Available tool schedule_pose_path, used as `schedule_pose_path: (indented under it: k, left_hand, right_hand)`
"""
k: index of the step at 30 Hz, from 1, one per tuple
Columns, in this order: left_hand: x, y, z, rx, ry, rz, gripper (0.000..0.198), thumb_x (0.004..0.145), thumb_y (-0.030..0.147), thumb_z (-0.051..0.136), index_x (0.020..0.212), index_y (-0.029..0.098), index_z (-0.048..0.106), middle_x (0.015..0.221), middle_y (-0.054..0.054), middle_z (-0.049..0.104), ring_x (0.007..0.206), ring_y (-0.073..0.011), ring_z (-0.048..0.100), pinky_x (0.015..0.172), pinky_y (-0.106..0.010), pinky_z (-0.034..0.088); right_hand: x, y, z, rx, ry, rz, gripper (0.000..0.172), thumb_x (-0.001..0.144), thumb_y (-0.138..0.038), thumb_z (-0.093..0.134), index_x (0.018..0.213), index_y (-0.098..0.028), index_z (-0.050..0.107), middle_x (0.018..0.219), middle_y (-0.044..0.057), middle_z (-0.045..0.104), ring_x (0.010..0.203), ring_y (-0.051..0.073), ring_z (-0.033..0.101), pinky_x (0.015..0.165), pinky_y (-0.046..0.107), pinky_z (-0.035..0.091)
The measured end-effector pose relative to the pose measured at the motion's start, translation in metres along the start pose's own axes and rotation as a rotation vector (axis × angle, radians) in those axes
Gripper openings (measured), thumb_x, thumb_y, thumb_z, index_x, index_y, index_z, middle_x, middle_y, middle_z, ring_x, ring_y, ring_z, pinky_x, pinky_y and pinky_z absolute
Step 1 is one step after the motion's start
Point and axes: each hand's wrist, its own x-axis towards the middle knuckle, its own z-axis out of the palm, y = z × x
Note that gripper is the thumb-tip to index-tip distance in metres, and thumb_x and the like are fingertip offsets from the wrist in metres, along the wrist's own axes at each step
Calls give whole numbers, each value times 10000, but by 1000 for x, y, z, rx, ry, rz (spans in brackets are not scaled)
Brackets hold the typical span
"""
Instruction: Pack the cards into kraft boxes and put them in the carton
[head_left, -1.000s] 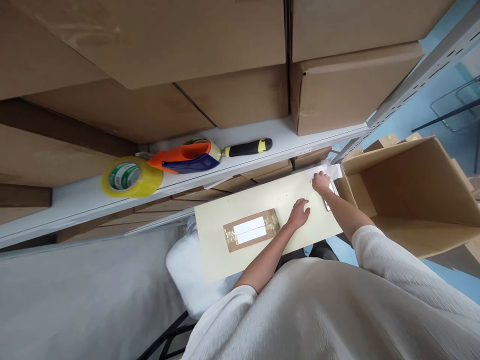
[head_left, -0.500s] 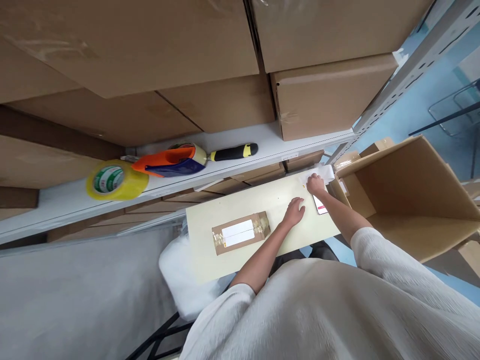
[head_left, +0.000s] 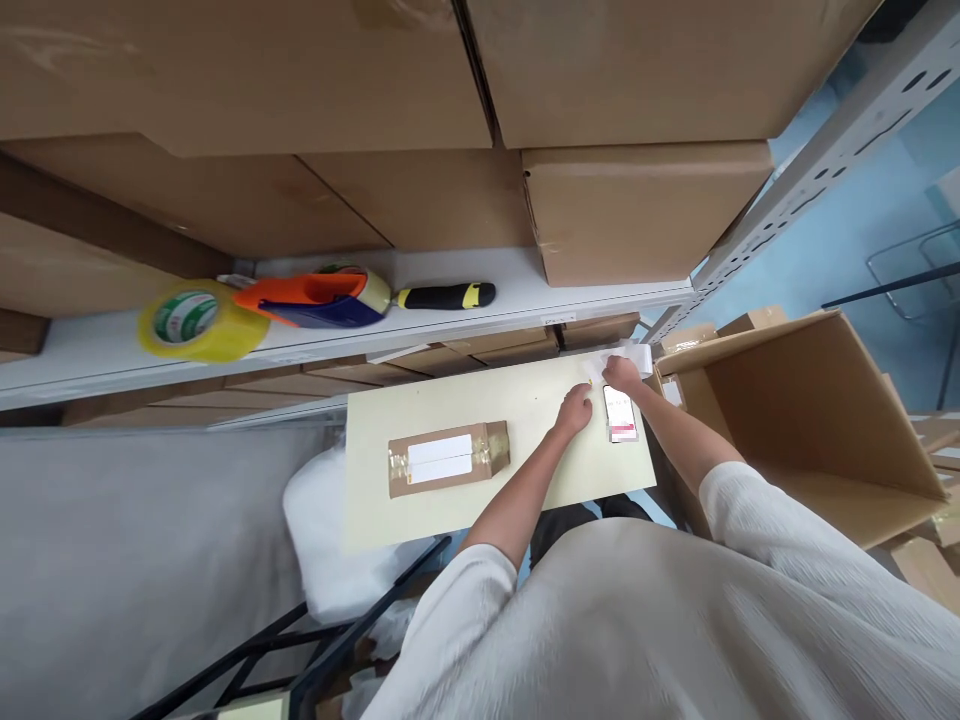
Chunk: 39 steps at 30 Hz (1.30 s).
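A pale board [head_left: 525, 480] lies in front of me, with a strip of thin white material [head_left: 639, 358] at its far right corner. My right hand [head_left: 622, 374] is closed on this strip, which looks like label paper or film. Close beside it, my left hand [head_left: 576, 408] has its fingers curled in a pinch at the strip's left end; what sits between them is too small to make out. A phone [head_left: 621, 415] with a lit white screen rests below my right hand. Left on the board is a taped brown parcel [head_left: 448, 460] bearing a white label.
Above the board, a shelf [head_left: 517, 300] carries cardboard boxes [head_left: 652, 215], a yellow tape roll [head_left: 202, 320], an orange and blue tape dispenser [head_left: 319, 300] and a black-yellow handled tool [head_left: 446, 296]. An open carton [head_left: 810, 420] stands to the right; a white bag [head_left: 330, 540] is at left.
My left hand has moved up to the white strip and its fingers have curled closed. The right hand stays at the strip. The phone shows more fully, and the view has shifted slightly.
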Motion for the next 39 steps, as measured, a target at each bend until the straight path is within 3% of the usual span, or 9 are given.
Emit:
schedule_pose_path:
  k: [4,6,11,18,27,34,39]
  left_hand:
    - [28,12,5,9,21,-26,529,929,56,484,1394,255,638,1378,-94,741,1323,-283,674,1148,-481,549]
    - [33,16,7,67,33,33,548,918,50,489,1403,264,628,1382,-93,740,1344,-293,657,1158,-489,537]
    - [30,15,8,252,-55,219,559,903,38,504,1412,232,631,1446,-130,710,1451,-305,588,1251,-510,434]
    - [25,0,8,284,-122,176,593,896,120,623,1480,224,608,1650,-192,558,1608,-372,424,1354,-617,193]
    - [36,-1,5,477,-164,172,698,876,169,646,1568,170,552,1466,-232,665,1526,-429,474,1359,-662,8]
    - [35,-5,-6,732,-277,104,863,889,139,565,1724,160,348,1680,-225,489,1557,-424,422,1352,-656,77]
    - [36,-3,-4,789,-296,113,822,916,131,515,1719,111,343,1696,-251,438,1584,-409,366,1343,-611,118]
  right_hand:
    - [3,8,3,40,32,-55,262,1027,-244,561,1158,-201,784,1265,109,782,1171,257,717,982,308,556]
    - [5,9,6,38,49,-76,246,1014,-244,584,1127,-193,797,1312,116,764,1184,248,710,1009,304,553]
    - [7,8,11,19,75,-109,187,994,-199,632,1056,-203,809,1434,112,705,1243,245,690,1084,313,544]
    - [5,5,2,-3,50,-75,211,981,-178,615,1088,-190,796,1253,117,780,1133,265,732,971,301,571]
    - [-4,11,-12,62,59,41,258,944,-172,599,1128,-179,781,1110,123,804,1058,290,739,890,321,564]
    - [-12,20,-8,165,56,168,214,1003,-171,588,1175,-111,701,1136,186,759,998,271,722,860,306,524]
    - [-14,37,-8,169,80,179,194,1010,-178,572,1160,-115,679,1161,197,742,1022,279,705,861,312,509]
